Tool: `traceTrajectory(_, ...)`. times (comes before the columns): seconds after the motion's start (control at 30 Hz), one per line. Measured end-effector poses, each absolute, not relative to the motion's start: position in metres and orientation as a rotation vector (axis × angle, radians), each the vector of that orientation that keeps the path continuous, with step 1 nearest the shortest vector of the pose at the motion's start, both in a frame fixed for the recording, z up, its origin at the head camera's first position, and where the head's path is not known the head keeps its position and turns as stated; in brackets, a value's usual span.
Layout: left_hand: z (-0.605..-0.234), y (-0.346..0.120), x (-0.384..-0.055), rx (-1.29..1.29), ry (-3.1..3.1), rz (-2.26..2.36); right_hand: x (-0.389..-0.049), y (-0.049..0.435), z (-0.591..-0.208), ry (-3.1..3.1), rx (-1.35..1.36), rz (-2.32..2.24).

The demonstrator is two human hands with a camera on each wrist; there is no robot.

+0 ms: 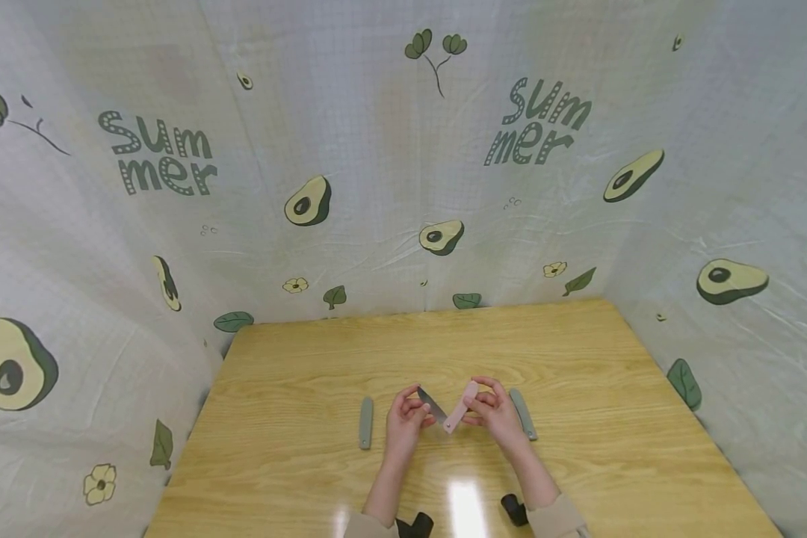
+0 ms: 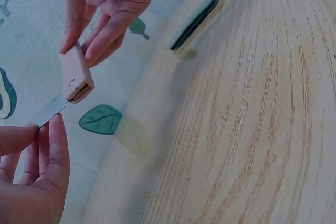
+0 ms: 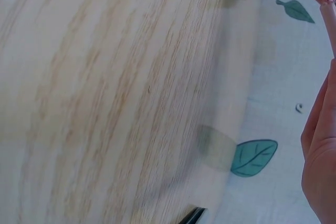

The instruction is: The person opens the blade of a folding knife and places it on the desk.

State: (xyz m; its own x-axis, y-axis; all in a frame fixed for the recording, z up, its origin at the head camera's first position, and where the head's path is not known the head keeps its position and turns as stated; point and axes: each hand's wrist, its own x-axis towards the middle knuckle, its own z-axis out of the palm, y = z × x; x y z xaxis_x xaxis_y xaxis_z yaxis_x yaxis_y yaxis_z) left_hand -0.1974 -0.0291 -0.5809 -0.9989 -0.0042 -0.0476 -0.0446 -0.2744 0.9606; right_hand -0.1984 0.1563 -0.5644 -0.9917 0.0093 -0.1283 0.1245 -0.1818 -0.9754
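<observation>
A folding knife with a pink handle (image 1: 454, 418) is held up over the table, its metal blade (image 1: 433, 406) swung partway out so the two form a V. My left hand (image 1: 400, 427) pinches the blade between thumb and fingers. The handle is gripped by my right hand (image 1: 501, 418), thumb in front. In the left wrist view the blade (image 2: 51, 111) comes out of the slotted handle end, near the left fingertips. One grey-green folded knife (image 1: 366, 423) lies left of my left hand; another grey-green folded knife (image 1: 523, 415) lies just beyond my right hand.
The wood-grain table (image 1: 296, 373) reaches back to a pale curtain (image 1: 376, 134) printed with avocados and leaves, which also hangs along both sides. Black wrist devices (image 1: 417, 525) show near the sleeves. A bright light reflection lies on the table's front part.
</observation>
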Motion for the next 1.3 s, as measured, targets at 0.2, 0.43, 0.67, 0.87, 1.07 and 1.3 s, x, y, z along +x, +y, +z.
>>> traceTrajectory(0.2, -0.579, -0.028, -0.198, -0.121, 1.823, 2.526, -0.198, 0.156, -0.563, 1.938, 0.185, -2.356)
traceTrajectory(0.43, -0.579, -0.028, -0.198, -0.103, 1.809, 2.57, -0.198, 0.155, -0.563, 1.901, 0.213, -2.387)
traceTrajectory(0.67, -0.58, -0.029, -0.198, -0.101, 1.817, 2.588, -0.197, 0.155, -0.567, 1.869, 0.239, -2.43)
traceTrajectory(0.87, -0.583, -0.029, -0.196, -0.083, 1.842, 2.582, -0.194, 0.153, -0.569, 1.842, 0.259, -2.493)
traceTrajectory(1.07, -0.581, -0.028, -0.196, -0.11, 1.798, 2.599, -0.193, 0.152, -0.571, 1.771, 0.26, -2.589)
traceTrajectory(1.3, -0.58, -0.026, -0.194, -0.115, 1.795, 2.641, -0.191, 0.15, -0.574, 1.689, 0.24, -2.672)
